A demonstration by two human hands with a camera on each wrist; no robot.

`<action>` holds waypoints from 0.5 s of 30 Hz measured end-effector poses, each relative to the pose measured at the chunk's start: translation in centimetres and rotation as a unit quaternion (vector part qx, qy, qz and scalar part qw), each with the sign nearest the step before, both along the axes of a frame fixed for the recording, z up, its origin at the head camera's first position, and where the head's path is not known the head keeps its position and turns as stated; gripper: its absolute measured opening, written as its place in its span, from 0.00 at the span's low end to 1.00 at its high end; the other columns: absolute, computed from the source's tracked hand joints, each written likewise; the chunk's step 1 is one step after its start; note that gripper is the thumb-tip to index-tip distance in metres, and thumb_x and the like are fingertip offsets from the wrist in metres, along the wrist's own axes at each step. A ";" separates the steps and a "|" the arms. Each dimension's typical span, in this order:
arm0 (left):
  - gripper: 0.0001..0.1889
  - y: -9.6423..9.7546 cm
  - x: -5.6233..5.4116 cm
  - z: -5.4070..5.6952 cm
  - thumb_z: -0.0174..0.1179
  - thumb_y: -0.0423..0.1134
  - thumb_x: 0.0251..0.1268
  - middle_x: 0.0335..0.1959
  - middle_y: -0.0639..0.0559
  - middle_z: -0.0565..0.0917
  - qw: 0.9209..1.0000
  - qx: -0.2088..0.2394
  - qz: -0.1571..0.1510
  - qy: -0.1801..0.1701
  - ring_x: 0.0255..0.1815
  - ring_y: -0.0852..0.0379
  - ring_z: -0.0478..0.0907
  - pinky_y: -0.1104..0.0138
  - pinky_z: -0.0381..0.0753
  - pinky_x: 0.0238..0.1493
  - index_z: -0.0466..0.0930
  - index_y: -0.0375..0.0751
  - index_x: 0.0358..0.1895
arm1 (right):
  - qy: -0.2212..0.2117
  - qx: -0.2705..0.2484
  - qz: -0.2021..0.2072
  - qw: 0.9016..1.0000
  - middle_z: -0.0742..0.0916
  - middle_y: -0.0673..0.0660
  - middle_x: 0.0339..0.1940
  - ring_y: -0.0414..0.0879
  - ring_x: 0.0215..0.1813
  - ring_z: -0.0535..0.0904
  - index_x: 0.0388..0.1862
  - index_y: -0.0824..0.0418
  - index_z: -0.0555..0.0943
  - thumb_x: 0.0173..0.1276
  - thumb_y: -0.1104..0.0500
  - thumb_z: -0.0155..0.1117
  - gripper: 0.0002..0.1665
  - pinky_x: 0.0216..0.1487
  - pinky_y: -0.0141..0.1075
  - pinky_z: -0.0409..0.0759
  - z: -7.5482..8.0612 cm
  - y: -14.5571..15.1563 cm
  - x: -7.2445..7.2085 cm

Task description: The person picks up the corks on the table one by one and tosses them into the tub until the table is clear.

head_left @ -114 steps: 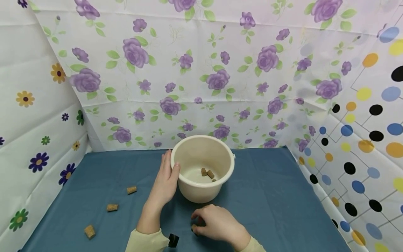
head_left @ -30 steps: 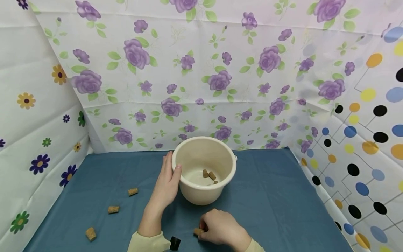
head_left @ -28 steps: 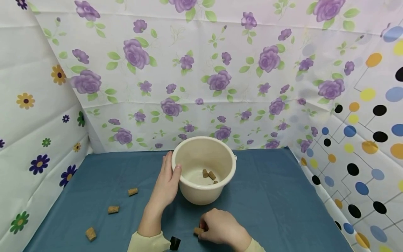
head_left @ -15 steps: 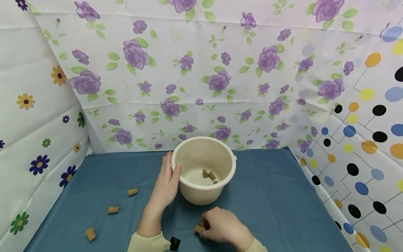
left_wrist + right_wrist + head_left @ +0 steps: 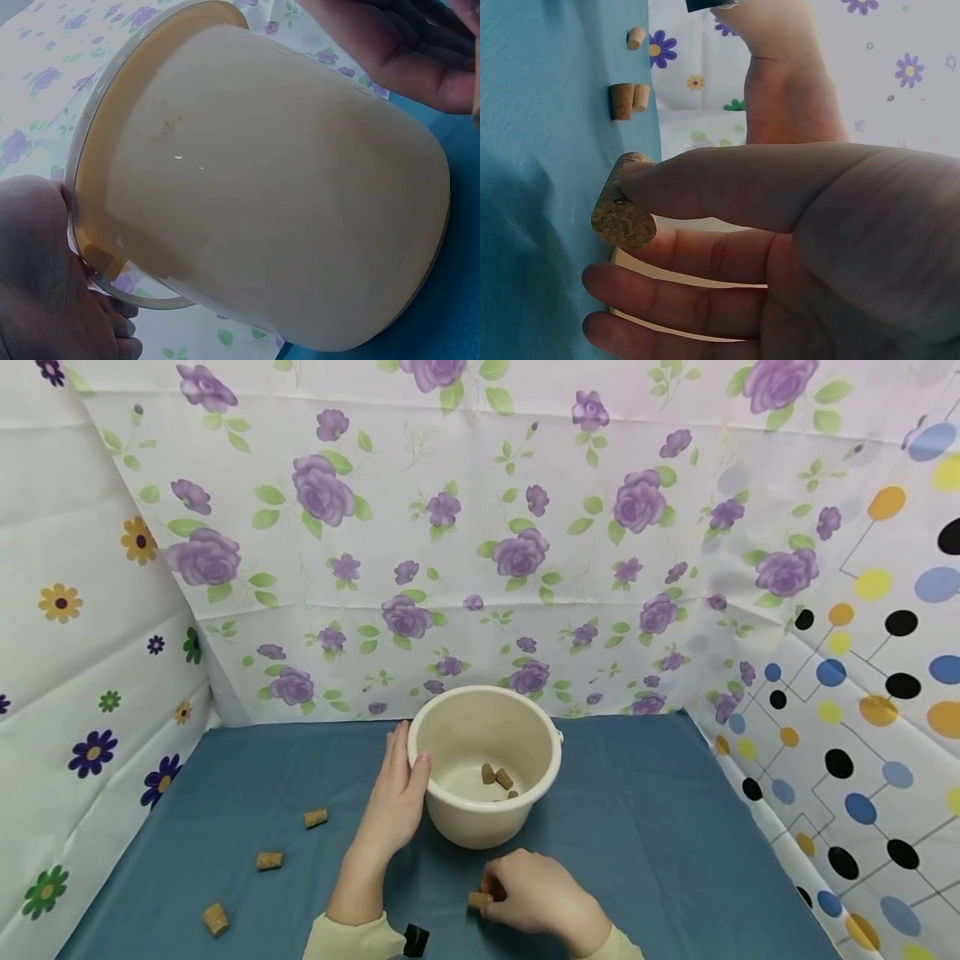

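In the head view, my left hand lies along the left outer side of a cream bucket, fingers straight and thumb at the rim. The left wrist view shows the bucket's wall large, with the left hand at its rim. My right hand, in front of the bucket, pinches a cork between thumb and fingers. In the right wrist view that cork is held under the thumb, close over the cloth, other fingers spread below. Several corks lie on the bucket's bottom.
Three loose corks lie on the blue cloth to the left: a near one, a middle one and a far one. A small black block is beside the left cuff. Flowered sheets hang behind.
About four seconds ago the right fingers were around the cork at the cloth. Since one second ago the right hand has moved slightly towards the bucket with it. The left hand and bucket stay put.
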State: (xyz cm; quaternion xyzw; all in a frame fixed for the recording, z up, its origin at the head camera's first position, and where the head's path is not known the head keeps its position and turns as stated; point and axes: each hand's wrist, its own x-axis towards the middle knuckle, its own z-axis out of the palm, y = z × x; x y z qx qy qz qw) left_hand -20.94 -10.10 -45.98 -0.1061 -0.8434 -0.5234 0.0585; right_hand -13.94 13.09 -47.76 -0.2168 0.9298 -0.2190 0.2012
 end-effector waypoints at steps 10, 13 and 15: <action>0.37 0.0 0.0 0.0 0.41 0.54 0.92 0.90 0.47 0.38 1.000 0.000 -0.002 0.001 0.89 0.47 0.29 0.35 0.41 0.81 0.35 0.49 0.90 | 0.004 -0.031 0.001 0.999 0.79 0.41 0.21 0.37 0.22 0.73 0.33 0.45 0.85 0.70 0.51 0.76 0.07 0.25 0.35 0.71 0.8 0.9 0.0; 0.37 0.0 0.0 0.0 0.41 0.54 0.92 0.90 0.48 0.38 1.000 0.000 -0.001 0.001 0.89 0.48 0.29 0.35 0.41 0.81 0.36 0.49 0.90 | 0.010 -0.037 0.001 0.999 0.79 0.41 0.21 0.37 0.22 0.73 0.34 0.45 0.86 0.70 0.51 0.76 0.07 0.26 0.35 0.72 0.9 1.1 -0.1; 0.37 0.0 0.0 0.0 0.41 0.54 0.92 0.90 0.48 0.38 1.000 0.001 -0.001 0.002 0.89 0.48 0.29 0.35 0.41 0.82 0.36 0.49 0.90 | 0.013 -0.038 0.001 0.999 0.79 0.41 0.22 0.36 0.22 0.73 0.34 0.46 0.86 0.70 0.51 0.76 0.06 0.26 0.35 0.72 0.9 1.1 -0.1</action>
